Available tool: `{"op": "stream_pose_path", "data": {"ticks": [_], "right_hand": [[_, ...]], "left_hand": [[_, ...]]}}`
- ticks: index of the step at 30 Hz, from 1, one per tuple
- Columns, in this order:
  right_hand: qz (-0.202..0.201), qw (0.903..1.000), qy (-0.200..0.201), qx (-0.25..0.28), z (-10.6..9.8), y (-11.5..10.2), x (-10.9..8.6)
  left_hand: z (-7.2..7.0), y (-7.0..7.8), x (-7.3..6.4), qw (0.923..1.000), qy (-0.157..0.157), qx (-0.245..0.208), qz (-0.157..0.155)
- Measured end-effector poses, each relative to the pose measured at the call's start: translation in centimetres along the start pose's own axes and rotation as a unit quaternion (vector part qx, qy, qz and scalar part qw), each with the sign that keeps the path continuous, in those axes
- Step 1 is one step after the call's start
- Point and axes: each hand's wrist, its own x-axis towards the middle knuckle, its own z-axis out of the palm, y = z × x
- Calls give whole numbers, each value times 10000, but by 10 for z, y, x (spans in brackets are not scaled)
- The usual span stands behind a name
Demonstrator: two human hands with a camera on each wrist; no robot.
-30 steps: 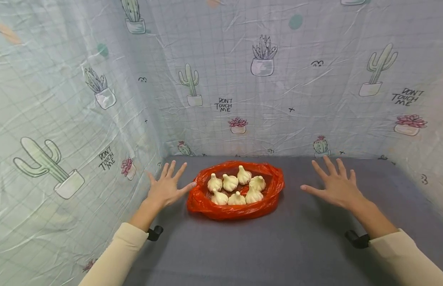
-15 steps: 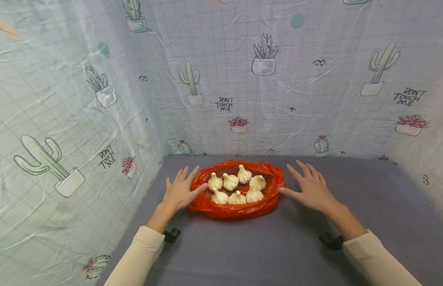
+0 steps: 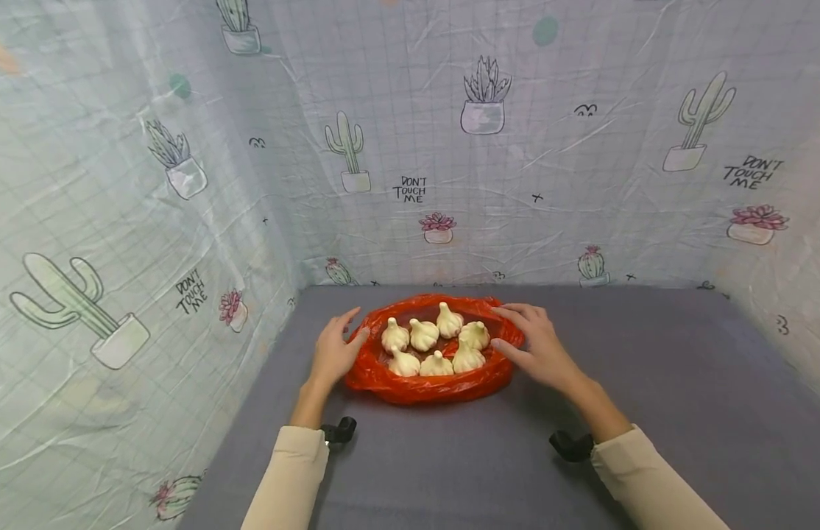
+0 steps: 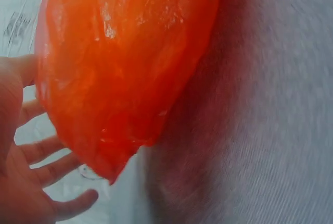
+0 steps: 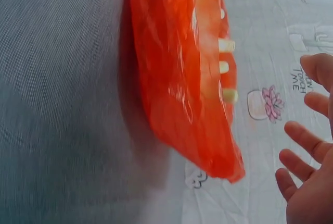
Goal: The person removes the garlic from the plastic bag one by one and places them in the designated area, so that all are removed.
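This looks like a small screened-off booth; whether it stands in a home, a lab or some other workplace cannot be told. Wrinkled pale sheeting, printed with a grid, potted cacti and the words "DON'T TOUCH ME", closes in the left, far and right sides of a plain grey worktop with a cloth-like weave.

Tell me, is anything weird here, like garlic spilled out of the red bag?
Nothing looks spilled or odd: the seven garlic bulbs sit inside the red plastic bag. It's crumpled, but plastic bags usually are.
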Motion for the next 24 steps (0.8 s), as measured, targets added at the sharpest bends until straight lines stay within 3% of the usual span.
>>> {"op": "stream_pose_path", "data": {"ticks": [6, 13, 19, 24], "right_hand": [[116, 9989, 32, 450, 14, -4, 8], [387, 9963, -28, 771, 27, -1, 18], [590, 9937, -11, 950, 35, 7, 24], [773, 9920, 8, 993, 41, 14, 26]], "left_hand": [[6, -9, 3, 9893, 215, -1339, -532], [10, -15, 7, 9582, 73, -2601, -1192], [14, -19, 7, 9421, -47, -3044, -1407], [17, -22, 6, 9385, -266, -3121, -1454]]}}
